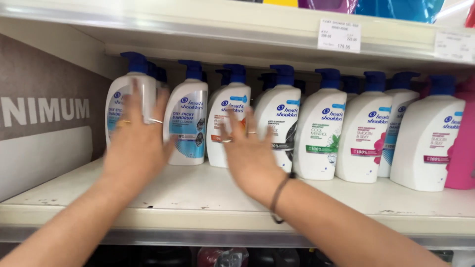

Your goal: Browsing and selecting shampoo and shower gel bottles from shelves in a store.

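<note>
Shop shelf [208, 190], white and slightly scuffed, runs across the middle of the frame with a row of white pump bottles with blue caps standing upright along its back. Left hand [136, 143] is at the leftmost bottle [129, 96] in the upper left, fingers spread flat over its front; motion blur hides whether it's gripping or only touching. Right hand [247, 148] is centre frame, fingers fanned open, laid against the third bottle [225, 121] and the fourth bottle [282, 123]; nothing pinched. Second bottle [187, 121] stands between the hands, untouched. Progress read: row looks mostly faced and upright, fronts forward, right half (green-label bottle [321, 133], pink-label bottle [363, 136], far-right white bottle [428, 143], pink bottle [462, 143] at the edge) already lined up. Left end appears to be what's left, with bottles there not quite even. Price tags [339, 35] hang from the shelf above.
</note>
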